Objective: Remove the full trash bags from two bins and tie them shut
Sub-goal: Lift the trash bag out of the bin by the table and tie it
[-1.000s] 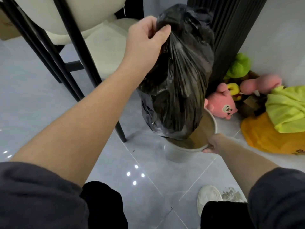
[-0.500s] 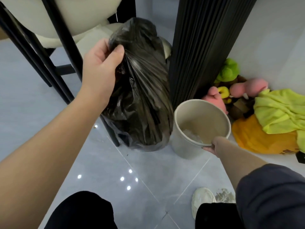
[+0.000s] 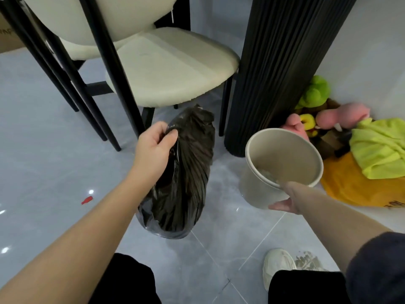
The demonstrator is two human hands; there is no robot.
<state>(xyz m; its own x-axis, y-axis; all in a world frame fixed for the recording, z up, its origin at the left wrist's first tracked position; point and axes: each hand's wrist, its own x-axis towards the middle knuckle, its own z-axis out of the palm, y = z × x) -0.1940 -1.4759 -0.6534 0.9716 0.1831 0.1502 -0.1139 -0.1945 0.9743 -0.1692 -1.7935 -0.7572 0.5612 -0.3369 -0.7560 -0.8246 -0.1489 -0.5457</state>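
A full black trash bag (image 3: 186, 176) stands on the grey floor tiles, out of the bin. My left hand (image 3: 154, 148) grips its gathered neck from the left, thumb and fingers pinched on the plastic. The beige round bin (image 3: 282, 159) stands to the right of the bag, tilted a little toward me, with a bit of pale debris at its bottom. My right hand (image 3: 285, 201) holds the bin's near rim; its fingers are mostly hidden behind the wrist and the bin wall.
A cream chair with black legs (image 3: 171, 66) stands just behind the bag. A black ribbed column (image 3: 274, 73) rises behind the bin. Plush toys (image 3: 315, 93), a yellow-green cloth (image 3: 381, 150) and an orange bag lie at the right wall. My white shoe (image 3: 278, 264) is below the bin.
My left hand lifted the bag out of the bin, swung it left and lowered it to the floor. My right hand stayed on the bin's rim, and the bin now shows its inside.
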